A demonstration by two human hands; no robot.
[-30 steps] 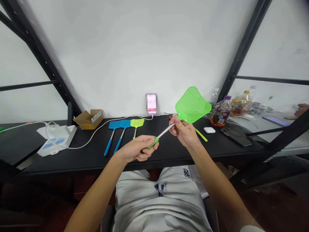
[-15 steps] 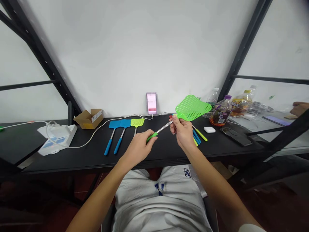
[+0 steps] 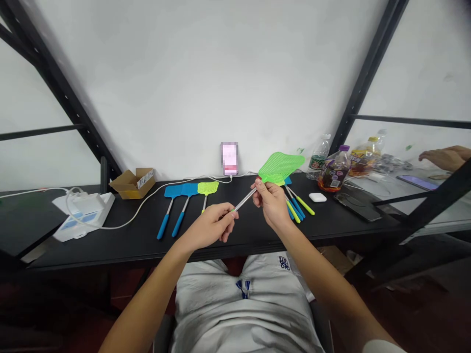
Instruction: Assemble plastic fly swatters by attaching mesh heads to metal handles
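Note:
A green fly swatter (image 3: 280, 166) with a perforated head and a silver metal rod is held tilted above the black table. My left hand (image 3: 211, 225) is closed around its handle, which is mostly hidden by the fingers. Near the head, my right hand (image 3: 271, 203) pinches the swatter where the rod meets it. Two blue fly swatters (image 3: 189, 189) and a yellow-green fly swatter (image 3: 208, 188) lie side by side to the left. Behind my right hand lie several more swatters with blue and yellow-green handles (image 3: 305, 206), their heads partly covered.
A lit phone (image 3: 230, 159) leans on the wall, cable attached. On the left are an open cardboard box (image 3: 133, 185) and a white power strip (image 3: 88, 213). Rightward are a white earphone case (image 3: 317, 197), a dark phone (image 3: 357, 207) and bottles (image 3: 334, 171). Another person's hand (image 3: 447, 159) shows beyond the frame.
The green swatter's head has tipped flatter and moved slightly left. My left hand has shifted its grip on the handle. At far right, the other person's hand has come further into view.

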